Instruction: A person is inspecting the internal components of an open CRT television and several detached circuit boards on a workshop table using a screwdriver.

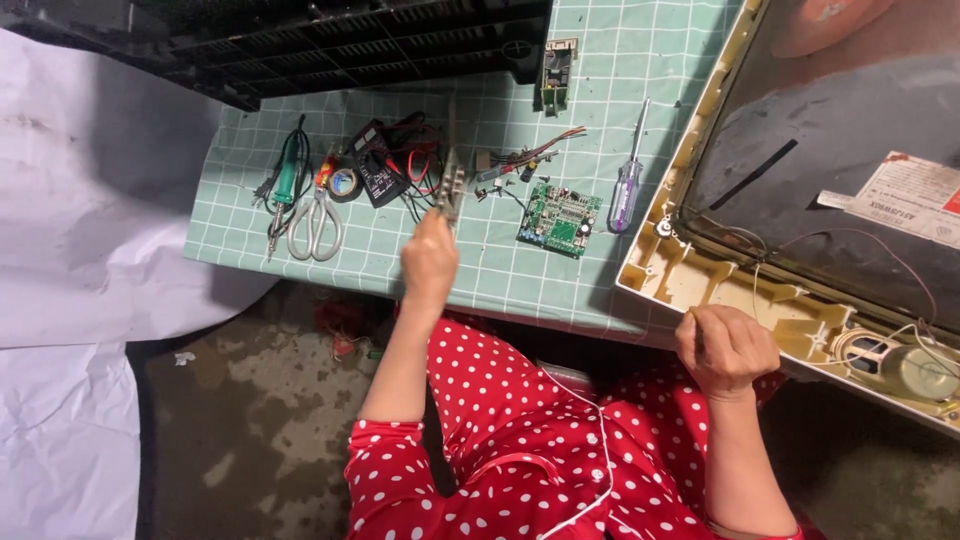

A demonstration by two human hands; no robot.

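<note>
Pliers (450, 190) gripped in our left hand (428, 262), lifted over the green grid mat (520, 280), just left of the green circuit board (559, 218). Right hand (726, 350) closed in a fist near the beige casing (690, 275), right of the board; contents unclear. Tool pickup seems underway. Beyond the board: screwdriver (627, 190), scissors (316, 222).

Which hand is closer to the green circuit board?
Left. The left hand is just beside the green circuit board, holding pliers. The right hand is farther away, below the beige casing.

Scissors (315, 225), screwdriver (628, 185), green circuit board (560, 218)
</note>
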